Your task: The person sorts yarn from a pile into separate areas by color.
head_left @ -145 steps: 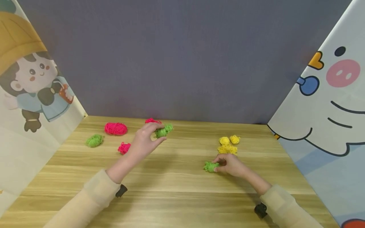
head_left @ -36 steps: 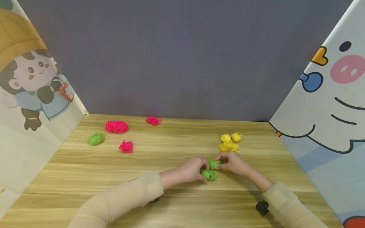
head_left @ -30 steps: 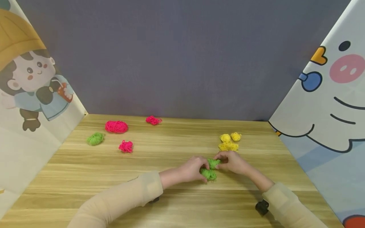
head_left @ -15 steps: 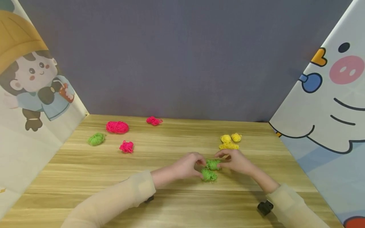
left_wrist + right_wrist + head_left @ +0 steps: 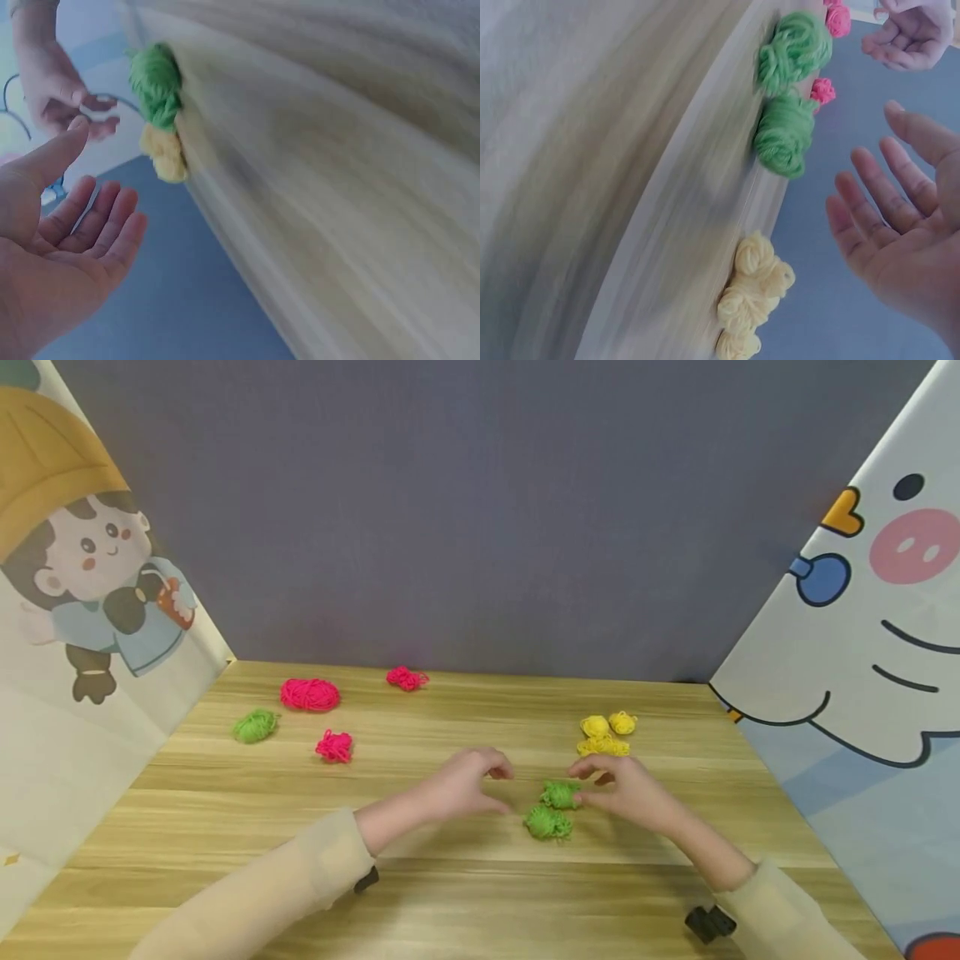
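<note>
Two small green yarn bundles, an upper one (image 5: 561, 793) and a lower one (image 5: 548, 823), lie against each other on the wooden table. My left hand (image 5: 461, 785) is held to their left, fingers loosely bent around nothing. Just right of the upper bundle, my right hand (image 5: 633, 795) is spread with its thumb close to the yarn. From the right wrist view, that hand (image 5: 907, 225) is apart from the green yarn (image 5: 786, 135) and holds nothing. Behind it lie several yellow yarn bundles (image 5: 602, 745). In the left wrist view, the left palm (image 5: 67, 255) is bare.
At the table's left lie a third green yarn bundle (image 5: 256, 726), a large pink yarn bundle (image 5: 310, 694) and a small pink one (image 5: 334, 746). Another pink bundle (image 5: 407, 678) sits by the grey back panel (image 5: 480, 527). Cartoon-printed panels stand on both sides.
The left hand carried a green bundle from the left and set it beside the other, then let go and drew back left. The right hand released its green bundle and shifted slightly right.
</note>
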`<state>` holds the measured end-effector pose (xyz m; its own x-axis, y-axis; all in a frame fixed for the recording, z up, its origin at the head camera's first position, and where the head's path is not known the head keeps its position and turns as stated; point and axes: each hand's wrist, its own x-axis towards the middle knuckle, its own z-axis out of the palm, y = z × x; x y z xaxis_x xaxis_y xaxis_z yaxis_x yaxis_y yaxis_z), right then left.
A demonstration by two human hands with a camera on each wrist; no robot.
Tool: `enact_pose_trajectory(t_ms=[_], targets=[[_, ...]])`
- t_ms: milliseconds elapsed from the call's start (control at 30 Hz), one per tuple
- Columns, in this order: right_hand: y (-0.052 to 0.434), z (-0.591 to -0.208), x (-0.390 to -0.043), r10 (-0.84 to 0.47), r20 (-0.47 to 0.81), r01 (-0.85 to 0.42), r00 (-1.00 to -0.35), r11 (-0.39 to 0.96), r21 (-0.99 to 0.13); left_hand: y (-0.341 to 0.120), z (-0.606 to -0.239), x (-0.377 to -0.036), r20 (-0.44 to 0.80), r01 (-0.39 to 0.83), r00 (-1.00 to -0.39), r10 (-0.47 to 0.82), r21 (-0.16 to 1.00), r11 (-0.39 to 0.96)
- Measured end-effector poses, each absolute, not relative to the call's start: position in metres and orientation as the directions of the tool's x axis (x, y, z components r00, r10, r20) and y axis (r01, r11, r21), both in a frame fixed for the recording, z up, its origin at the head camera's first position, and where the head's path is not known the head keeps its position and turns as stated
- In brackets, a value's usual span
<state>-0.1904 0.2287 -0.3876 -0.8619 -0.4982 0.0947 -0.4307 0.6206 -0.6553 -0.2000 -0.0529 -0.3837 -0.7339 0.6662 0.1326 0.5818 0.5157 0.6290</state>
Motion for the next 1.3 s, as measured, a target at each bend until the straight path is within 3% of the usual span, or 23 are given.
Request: enact_pose_trajectory(t_ms=[467,867,1100,1300], targets=[[0.212,-0.388,-0.172,-0.450,0.160,-0.431,-0.878,0.602,-0.672,-0.107,-0.368,-0.210,0.149,0.541,-0.808,0.570,0.569,0.619],[0.200,-0.404,-0.164,-0.442,0.287,-0.504,-0.850,0.524,-0.686,-0.161,-0.369,-0.215,0.213,0.490,-0.860,0.463,0.599,0.633],[0.196,-0.410,-0.162,-0.463,0.317,-0.549,-0.828,0.549,-0.630,-0.191,-0.377,-0.221,0.304,0.468,-0.884,0.356,0.580,0.667],[0.194,-0.415,-0.160,-0.475,0.297,-0.555,-0.828,0.618,-0.557,-0.214,-0.380,-0.224,0.306,0.406,-0.912,0.272,0.593,0.695]])
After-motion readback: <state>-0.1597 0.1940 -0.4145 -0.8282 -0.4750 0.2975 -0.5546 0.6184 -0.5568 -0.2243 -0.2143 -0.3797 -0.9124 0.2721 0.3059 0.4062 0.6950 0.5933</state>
